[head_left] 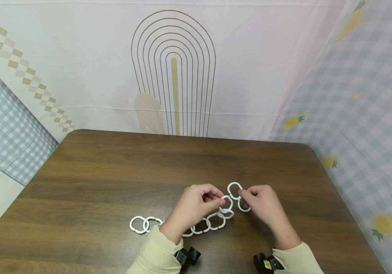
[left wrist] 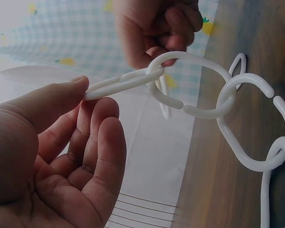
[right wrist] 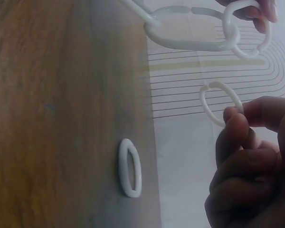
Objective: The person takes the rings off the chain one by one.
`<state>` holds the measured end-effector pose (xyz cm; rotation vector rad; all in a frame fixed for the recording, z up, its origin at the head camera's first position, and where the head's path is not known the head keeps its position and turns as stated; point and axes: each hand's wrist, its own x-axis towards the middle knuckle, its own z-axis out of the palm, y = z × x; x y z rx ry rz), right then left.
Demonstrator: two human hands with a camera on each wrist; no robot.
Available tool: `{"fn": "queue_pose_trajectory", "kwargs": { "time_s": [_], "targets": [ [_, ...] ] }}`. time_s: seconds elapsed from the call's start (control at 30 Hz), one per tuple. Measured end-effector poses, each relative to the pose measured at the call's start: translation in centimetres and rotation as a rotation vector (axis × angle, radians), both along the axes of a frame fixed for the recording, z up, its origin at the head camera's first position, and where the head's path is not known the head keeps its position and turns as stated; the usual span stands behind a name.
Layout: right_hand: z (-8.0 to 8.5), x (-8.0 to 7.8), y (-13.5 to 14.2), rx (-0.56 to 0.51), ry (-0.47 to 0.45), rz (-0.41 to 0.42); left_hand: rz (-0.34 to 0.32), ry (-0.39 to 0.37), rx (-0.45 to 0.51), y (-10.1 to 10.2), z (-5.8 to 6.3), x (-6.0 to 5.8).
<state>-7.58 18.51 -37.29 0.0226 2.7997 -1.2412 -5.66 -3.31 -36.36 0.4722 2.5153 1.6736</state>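
White plastic chain links, each an oval ring with a small gap, join into a chain [head_left: 216, 221] on the table. My left hand [head_left: 199, 201] pinches the end link [left wrist: 123, 84] between thumb and forefinger, lifting it, and the neighbouring link [left wrist: 194, 56] hangs from it. Just to the right, my right hand [head_left: 266, 203] pinches a separate single link [right wrist: 222, 102] by its edge, raised and apart from the chain. Below that hand another loose link [right wrist: 124, 168] lies on the wood. Part of the chain is hidden behind the left forearm.
The brown wooden table [head_left: 120, 163] ends at a hanging white cloth [head_left: 93, 68] with an arch print. At the left, the far end of the chain [head_left: 137, 224] lies past the forearm. A checked cloth [head_left: 346, 110] hangs along the right side.
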Motion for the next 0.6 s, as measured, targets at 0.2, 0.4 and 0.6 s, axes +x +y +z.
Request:
{"fn": "queue_pose_trajectory", "kwargs": {
  "time_s": [0.2,0.4,0.6],
  "targets": [
    [-0.8,-0.2,-0.2,0.011,-0.038,0.039,-0.001,-0.005,0.012,0.0,0.0,-0.1],
    [-1.6,-0.4,-0.2,0.028,-0.054,0.048,-0.003,0.008,0.009,0.0,0.0,-0.1],
    [-1.9,-0.4,-0.2,0.041,-0.068,0.056,-0.001,0.004,0.004,-0.1,0.0,-0.1]
  ]
}}
